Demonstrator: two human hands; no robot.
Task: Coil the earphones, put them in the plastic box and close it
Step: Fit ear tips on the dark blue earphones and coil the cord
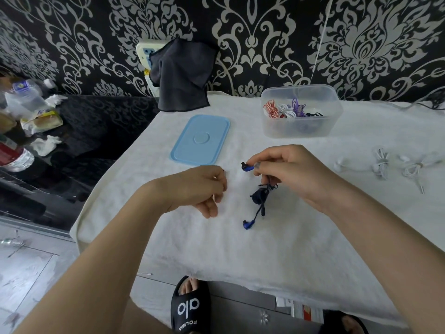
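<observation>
Blue earphones dangle from your right hand: you're pinching one bud between thumb and fingertips, the dark cord bundle hanging just below the grip and the second bud lowest, down at the towel. Your left hand sits just left of that grip, fingers loosely curled, holding nothing. Beyond your right hand stands the box, open, with coiled earphones inside. Its blue lid lies flat beyond your left hand. White earphones lie well off to the right of your grip.
</observation>
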